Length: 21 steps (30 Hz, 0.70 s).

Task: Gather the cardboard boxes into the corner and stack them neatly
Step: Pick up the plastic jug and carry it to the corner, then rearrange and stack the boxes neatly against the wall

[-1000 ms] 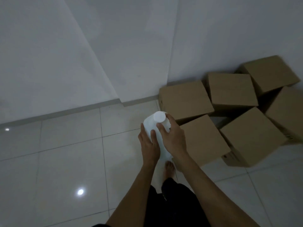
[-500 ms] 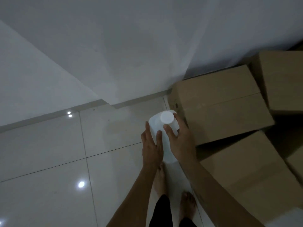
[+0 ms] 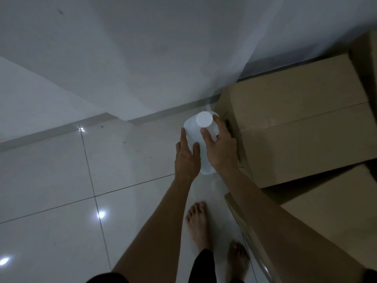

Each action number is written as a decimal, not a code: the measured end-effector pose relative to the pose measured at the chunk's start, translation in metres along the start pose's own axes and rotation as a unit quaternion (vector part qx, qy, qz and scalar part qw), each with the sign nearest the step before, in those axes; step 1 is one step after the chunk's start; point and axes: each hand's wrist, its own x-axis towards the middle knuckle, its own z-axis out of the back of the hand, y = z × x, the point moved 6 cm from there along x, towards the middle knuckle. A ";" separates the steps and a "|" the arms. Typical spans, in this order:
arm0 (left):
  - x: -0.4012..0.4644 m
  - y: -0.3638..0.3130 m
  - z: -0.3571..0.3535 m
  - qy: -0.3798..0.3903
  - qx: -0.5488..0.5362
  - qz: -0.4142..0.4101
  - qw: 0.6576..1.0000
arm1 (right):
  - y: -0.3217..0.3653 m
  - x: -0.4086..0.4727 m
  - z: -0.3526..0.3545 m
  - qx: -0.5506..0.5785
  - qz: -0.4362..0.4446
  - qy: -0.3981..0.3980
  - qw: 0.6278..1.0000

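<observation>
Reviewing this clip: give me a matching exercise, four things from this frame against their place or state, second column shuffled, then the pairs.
1. white plastic jug with round cap
2. brown cardboard box nearest the wall corner
3. left hand
4. right hand

A. on the tiled floor against the wall
B. on the jug's left side
C. held between both hands
D. fingers near the cap

Pairs: 1-C, 2-A, 3-B, 4-D

The floor (image 3: 61, 180) is of glossy white tiles with thin dark joints, and small lights reflect in it. On it, at the right, stand cardboard boxes: one far box (image 3: 306, 129) by the wall, one near box (image 3: 336, 217). Two bare feet (image 3: 197, 223) stand near.
</observation>
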 end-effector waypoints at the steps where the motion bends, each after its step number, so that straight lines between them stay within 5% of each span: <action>1: 0.002 0.000 0.000 0.000 0.001 0.002 1.000 | 0.000 0.001 0.000 0.004 -0.004 0.001 1.000; 11: -0.033 -0.010 0.024 0.036 0.007 0.029 0.999 | 0.001 -0.019 0.016 0.013 -0.040 0.105 0.994; 21: -0.161 -0.121 0.066 0.103 0.249 -0.106 0.957 | 0.026 -0.109 0.173 -0.121 0.039 0.121 0.984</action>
